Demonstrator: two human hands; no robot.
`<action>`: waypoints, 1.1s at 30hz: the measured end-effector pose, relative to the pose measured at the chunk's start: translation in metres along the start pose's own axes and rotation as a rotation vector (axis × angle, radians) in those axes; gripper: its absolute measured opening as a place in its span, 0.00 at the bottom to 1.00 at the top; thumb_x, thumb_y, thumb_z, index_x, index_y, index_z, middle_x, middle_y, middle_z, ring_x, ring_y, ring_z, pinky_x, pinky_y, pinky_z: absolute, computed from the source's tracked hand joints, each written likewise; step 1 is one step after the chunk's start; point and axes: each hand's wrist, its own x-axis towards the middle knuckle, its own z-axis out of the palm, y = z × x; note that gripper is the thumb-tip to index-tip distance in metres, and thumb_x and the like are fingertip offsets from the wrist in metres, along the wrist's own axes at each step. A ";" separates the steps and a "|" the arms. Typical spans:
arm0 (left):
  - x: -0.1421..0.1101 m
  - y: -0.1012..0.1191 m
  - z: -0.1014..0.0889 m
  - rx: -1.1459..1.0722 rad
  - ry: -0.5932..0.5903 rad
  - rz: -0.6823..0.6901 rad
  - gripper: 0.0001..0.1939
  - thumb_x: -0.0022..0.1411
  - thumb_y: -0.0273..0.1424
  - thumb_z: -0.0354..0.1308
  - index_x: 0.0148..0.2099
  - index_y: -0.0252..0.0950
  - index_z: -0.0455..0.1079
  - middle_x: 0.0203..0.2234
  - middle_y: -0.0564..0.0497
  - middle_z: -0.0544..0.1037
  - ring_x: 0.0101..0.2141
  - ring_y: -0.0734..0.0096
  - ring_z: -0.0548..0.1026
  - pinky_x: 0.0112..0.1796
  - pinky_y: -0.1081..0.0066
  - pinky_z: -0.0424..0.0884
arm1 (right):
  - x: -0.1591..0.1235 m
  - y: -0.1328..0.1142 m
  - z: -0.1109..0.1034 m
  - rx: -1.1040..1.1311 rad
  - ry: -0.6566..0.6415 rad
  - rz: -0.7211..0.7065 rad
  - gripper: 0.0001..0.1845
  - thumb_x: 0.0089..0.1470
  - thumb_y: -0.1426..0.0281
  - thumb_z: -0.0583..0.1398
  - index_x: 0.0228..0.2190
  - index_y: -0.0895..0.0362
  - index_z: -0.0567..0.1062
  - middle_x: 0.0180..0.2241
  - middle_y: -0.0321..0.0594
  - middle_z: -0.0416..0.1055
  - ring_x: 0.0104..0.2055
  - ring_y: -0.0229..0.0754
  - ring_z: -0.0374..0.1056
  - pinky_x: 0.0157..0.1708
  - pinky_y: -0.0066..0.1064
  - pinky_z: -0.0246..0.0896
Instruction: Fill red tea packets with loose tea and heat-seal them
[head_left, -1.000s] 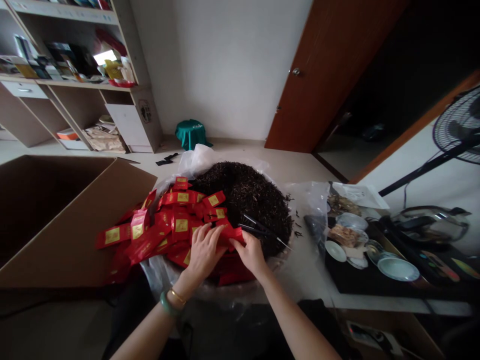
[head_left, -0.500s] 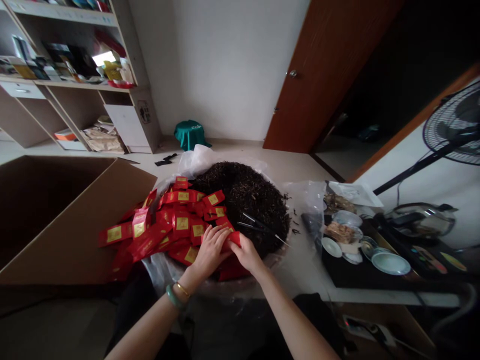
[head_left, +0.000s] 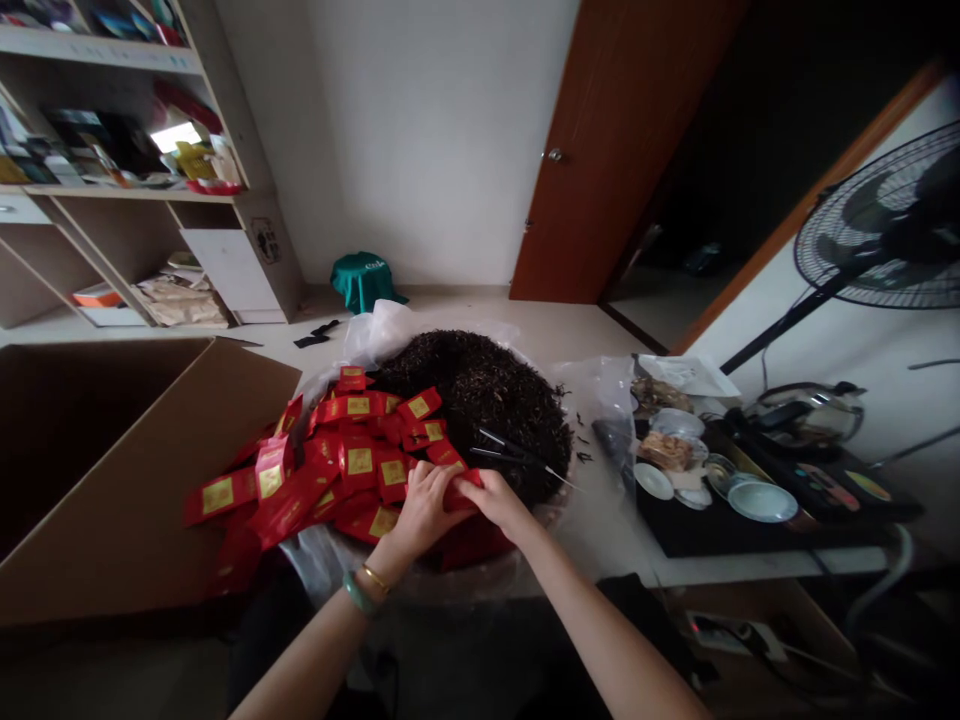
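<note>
Between my two hands is a red packet (head_left: pixel 466 478). My left hand (head_left: pixel 429 510) has its fingers curled over the packet's left side, and my right hand (head_left: pixel 496 500) grips its right end. Just left of them lies a heap of red packets with yellow labels (head_left: pixel 360 461). Behind and to the right is a mound of dark, loose tea leaves (head_left: pixel 495 385) on clear plastic sheeting. A pair of black-handled tweezers (head_left: pixel 517 455) rests on the leaves, close to my right hand.
An open cardboard box (head_left: pixel 150 480) stands at the left. To the right, a black tray (head_left: pixel 690 540) carries small dishes (head_left: pixel 761 500) and a glass kettle (head_left: pixel 814 410). A fan (head_left: pixel 885 225) stands behind it. A teal-covered stool (head_left: pixel 364 280) is near the wall.
The camera view has turned slightly to the right. Both hands stay on the red packet, with the left fingers bent more tightly around it.
</note>
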 end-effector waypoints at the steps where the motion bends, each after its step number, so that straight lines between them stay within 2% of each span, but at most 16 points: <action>1: 0.000 -0.001 0.000 -0.001 0.003 -0.006 0.27 0.51 0.41 0.65 0.51 0.34 0.68 0.39 0.43 0.77 0.39 0.59 0.68 0.42 0.59 0.64 | 0.002 0.001 0.000 -0.028 0.018 0.015 0.23 0.47 0.52 0.61 0.28 0.62 0.77 0.26 0.39 0.74 0.33 0.45 0.69 0.37 0.36 0.63; 4: 0.003 -0.007 -0.002 -0.013 0.015 0.006 0.29 0.49 0.40 0.66 0.52 0.34 0.67 0.41 0.43 0.77 0.41 0.57 0.69 0.44 0.58 0.65 | 0.007 0.001 0.001 -0.027 0.021 0.006 0.28 0.50 0.47 0.57 0.28 0.61 0.77 0.27 0.40 0.75 0.33 0.46 0.70 0.39 0.38 0.63; 9: 0.008 -0.019 -0.005 -0.005 -0.042 0.072 0.27 0.51 0.31 0.63 0.55 0.36 0.65 0.46 0.42 0.75 0.47 0.55 0.69 0.48 0.55 0.65 | 0.010 0.002 0.000 0.052 -0.044 -0.027 0.30 0.47 0.44 0.57 0.33 0.59 0.79 0.33 0.42 0.77 0.40 0.48 0.71 0.48 0.42 0.60; 14: 0.015 -0.022 -0.003 0.005 -0.123 0.052 0.28 0.49 0.22 0.61 0.55 0.37 0.66 0.46 0.43 0.75 0.47 0.56 0.70 0.48 0.55 0.67 | 0.017 0.006 -0.001 0.221 -0.023 0.010 0.28 0.43 0.47 0.62 0.33 0.61 0.79 0.32 0.43 0.78 0.38 0.47 0.72 0.48 0.43 0.61; 17: 0.019 -0.024 -0.003 -0.014 -0.126 0.060 0.30 0.49 0.24 0.63 0.56 0.37 0.65 0.47 0.43 0.75 0.47 0.56 0.70 0.48 0.55 0.67 | 0.020 0.006 -0.002 0.235 -0.019 0.001 0.26 0.45 0.49 0.63 0.35 0.59 0.78 0.34 0.43 0.78 0.39 0.47 0.72 0.48 0.42 0.61; 22: 0.017 -0.025 -0.005 0.056 -0.135 0.040 0.30 0.50 0.35 0.66 0.55 0.35 0.65 0.46 0.41 0.75 0.47 0.52 0.69 0.46 0.55 0.65 | 0.023 0.006 -0.003 0.057 -0.065 0.039 0.28 0.49 0.47 0.58 0.36 0.59 0.78 0.36 0.44 0.78 0.43 0.49 0.72 0.49 0.44 0.61; 25: 0.015 -0.023 -0.006 0.120 -0.139 -0.018 0.28 0.49 0.35 0.66 0.53 0.35 0.68 0.43 0.40 0.77 0.45 0.52 0.69 0.43 0.57 0.66 | 0.028 0.008 -0.006 -0.095 -0.109 0.001 0.28 0.51 0.47 0.56 0.35 0.58 0.78 0.37 0.44 0.78 0.46 0.50 0.71 0.51 0.46 0.59; 29: 0.016 -0.020 -0.006 0.072 -0.117 -0.049 0.26 0.48 0.32 0.65 0.50 0.32 0.68 0.39 0.42 0.77 0.41 0.56 0.70 0.41 0.61 0.68 | 0.034 0.003 -0.008 -0.291 -0.071 -0.042 0.23 0.52 0.48 0.56 0.33 0.54 0.79 0.34 0.42 0.78 0.52 0.53 0.67 0.59 0.54 0.44; 31: 0.017 -0.021 -0.005 0.016 -0.107 -0.052 0.24 0.48 0.30 0.65 0.49 0.31 0.69 0.38 0.43 0.77 0.40 0.58 0.70 0.41 0.63 0.70 | 0.035 -0.003 -0.007 -0.343 -0.091 -0.065 0.23 0.53 0.48 0.55 0.28 0.53 0.78 0.30 0.39 0.77 0.49 0.52 0.69 0.61 0.56 0.36; 33: 0.018 -0.022 -0.003 -0.021 -0.101 -0.068 0.20 0.49 0.30 0.64 0.46 0.32 0.69 0.35 0.45 0.77 0.39 0.60 0.71 0.39 0.65 0.71 | 0.033 -0.010 -0.006 -0.369 -0.130 -0.077 0.26 0.55 0.48 0.52 0.21 0.54 0.75 0.22 0.34 0.73 0.39 0.48 0.71 0.61 0.55 0.32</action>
